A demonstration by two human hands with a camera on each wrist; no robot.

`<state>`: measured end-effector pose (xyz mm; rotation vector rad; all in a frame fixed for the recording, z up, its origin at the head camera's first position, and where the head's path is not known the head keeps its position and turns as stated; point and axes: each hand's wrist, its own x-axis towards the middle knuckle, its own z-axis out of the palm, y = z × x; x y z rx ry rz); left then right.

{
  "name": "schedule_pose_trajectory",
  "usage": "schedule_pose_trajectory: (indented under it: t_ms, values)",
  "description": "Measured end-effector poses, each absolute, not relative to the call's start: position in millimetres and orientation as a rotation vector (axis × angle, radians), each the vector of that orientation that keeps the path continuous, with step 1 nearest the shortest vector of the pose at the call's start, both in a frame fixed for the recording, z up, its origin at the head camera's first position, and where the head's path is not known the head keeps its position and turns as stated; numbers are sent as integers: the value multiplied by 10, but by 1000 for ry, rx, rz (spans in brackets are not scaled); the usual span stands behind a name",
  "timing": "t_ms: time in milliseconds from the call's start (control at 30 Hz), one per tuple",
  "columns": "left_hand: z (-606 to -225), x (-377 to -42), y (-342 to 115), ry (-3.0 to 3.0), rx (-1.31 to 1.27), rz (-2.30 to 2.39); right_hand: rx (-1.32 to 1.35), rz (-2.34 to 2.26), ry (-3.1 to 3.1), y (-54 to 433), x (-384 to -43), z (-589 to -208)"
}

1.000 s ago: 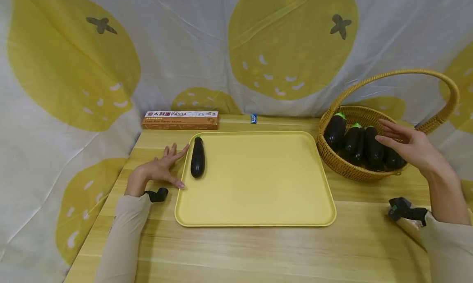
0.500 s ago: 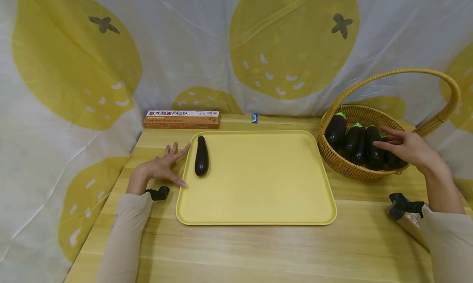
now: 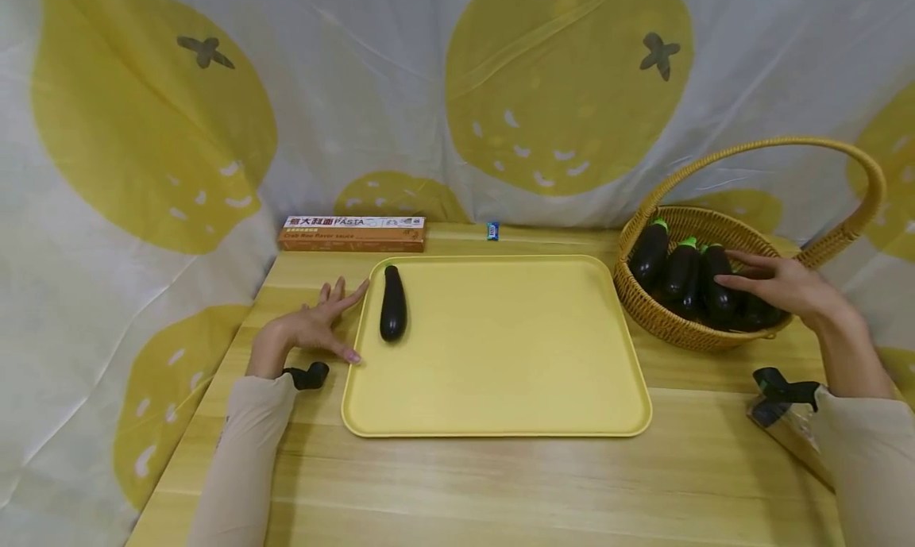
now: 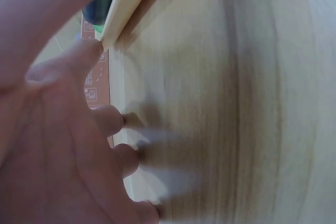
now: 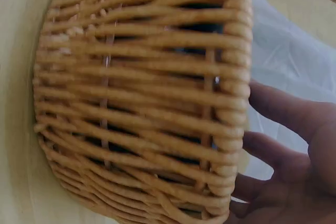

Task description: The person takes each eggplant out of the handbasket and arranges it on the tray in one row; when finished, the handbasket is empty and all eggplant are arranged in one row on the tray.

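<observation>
In the head view, a rectangular pale yellow tray with rounded corners (image 3: 507, 348) lies on a light wood-grain table (image 3: 493, 487). A glossy dark purple eggplant (image 3: 393, 307) lies lengthwise on the tray at ten o'clock from its centre. At nine o'clock the left hand (image 3: 310, 325) is spread wide and holds nothing, its index finger and thumb at the tray's rim. Between two and three o'clock stands a round tan wicker basket with a tall arched handle (image 3: 686, 337), holding several glossy dark eggplants with green caps (image 3: 675, 269). The right hand (image 3: 793, 289) reaches into it half open, thumb against one eggplant; whether it grips that one I cannot tell. At ten o'clock beyond the tray lies a long brown-and-white pasta box (image 3: 352, 234), and at twelve a small blue packet (image 3: 492, 231).

In the left wrist view, the left fingertips (image 4: 127, 160) rest on the wood, and the index finger meets the tray's edge towards eleven o'clock.

In the right wrist view, the woven wall fills the nine o'clock side; the right fingers (image 5: 286, 107) reach over the rim from four o'clock, their tips hidden.
</observation>
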<state>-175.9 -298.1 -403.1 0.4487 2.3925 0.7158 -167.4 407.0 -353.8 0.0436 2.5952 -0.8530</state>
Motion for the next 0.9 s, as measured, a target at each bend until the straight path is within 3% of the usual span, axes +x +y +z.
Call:
schedule_pose_trajectory:
  t_ms: [900]
  values:
    - [-4054, -1759, -2985, 2392, 432, 719, -46, -868, 2579, 3881, -1776, -3529]
